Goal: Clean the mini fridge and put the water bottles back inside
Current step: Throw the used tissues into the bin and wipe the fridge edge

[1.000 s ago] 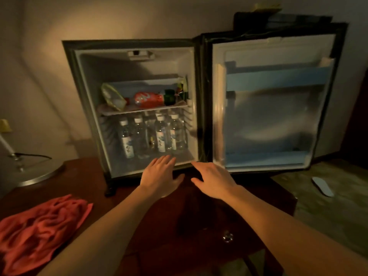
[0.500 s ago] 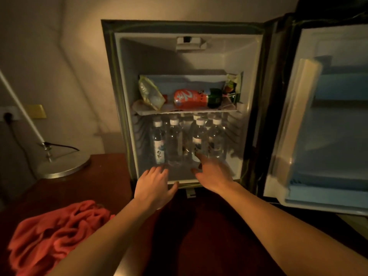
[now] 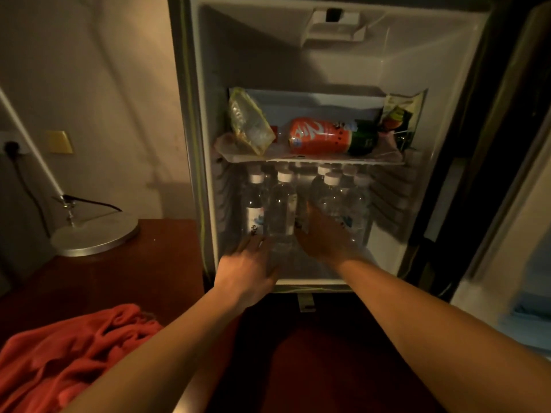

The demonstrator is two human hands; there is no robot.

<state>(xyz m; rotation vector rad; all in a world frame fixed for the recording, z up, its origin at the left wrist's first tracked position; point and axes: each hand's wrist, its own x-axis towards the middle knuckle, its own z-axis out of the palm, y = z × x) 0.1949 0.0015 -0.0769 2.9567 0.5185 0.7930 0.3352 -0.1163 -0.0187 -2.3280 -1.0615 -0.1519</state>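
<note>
The mini fridge [image 3: 432, 84] stands open right in front of me on a dark wooden table [image 3: 143, 269]. Several clear water bottles [image 3: 281, 204] with white caps stand upright in its lower compartment. My left hand [image 3: 247, 263] reaches over the fridge sill, fingers apart and blurred, at the base of the front bottles. My right hand [image 3: 325, 236] is further inside, against the bottles on the right. Its fingers are hidden among them, so its grip is unclear.
The upper shelf [image 3: 328, 158] holds a red drink bottle [image 3: 319, 135] lying down and snack packets. The fridge door [image 3: 524, 189] hangs open at the right. A red cloth [image 3: 59, 353] lies at the lower left, with a lamp base [image 3: 95, 234] behind it.
I have moved closer to the fridge. Both hands went from hovering at the sill forward into the lower compartment, up to the bottles.
</note>
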